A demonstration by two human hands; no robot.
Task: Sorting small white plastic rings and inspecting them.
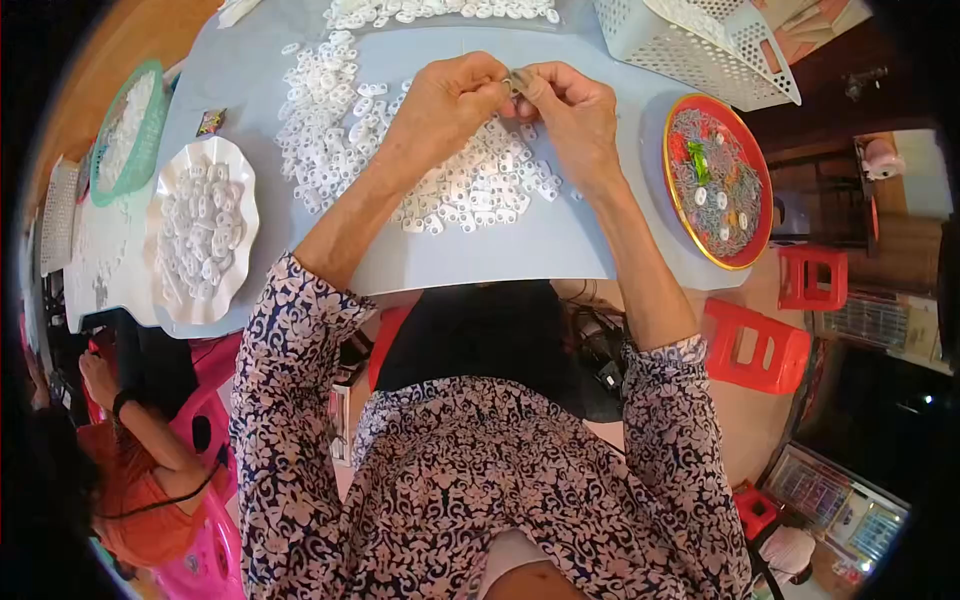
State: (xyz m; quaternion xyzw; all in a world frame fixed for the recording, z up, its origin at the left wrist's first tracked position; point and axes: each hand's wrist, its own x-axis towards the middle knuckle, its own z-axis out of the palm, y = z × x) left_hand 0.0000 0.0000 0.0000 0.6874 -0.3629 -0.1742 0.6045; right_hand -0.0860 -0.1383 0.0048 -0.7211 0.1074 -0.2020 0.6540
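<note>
Over the far middle of the bench [570, 248], I find both hands close together at one work point. My left hand [455, 92] is closed in a pinch, thumb against fingers; my right hand [572, 105] pinches opposite it. Between their fingertips is a small thing [515, 83], mostly covered; I cannot tell its kind.

Under and around the hands lies a loose pile of white plastic pieces [480, 203]. A strip of surface separates it from the near edge, which both forearms cross. At right, a narrower strip gives the right hand room before the red tray [763, 182], gold-rimmed, holding grey bits and a green wrapper [698, 162]. That tray sits at the bench's right edge; a perforated white basket [660, 55] stands just beyond it.

At left, open surface runs between pile and wavy-rimmed plate [249, 212], which sits near the front edge. Beyond the plate I note a small wrapper [210, 122].
</note>
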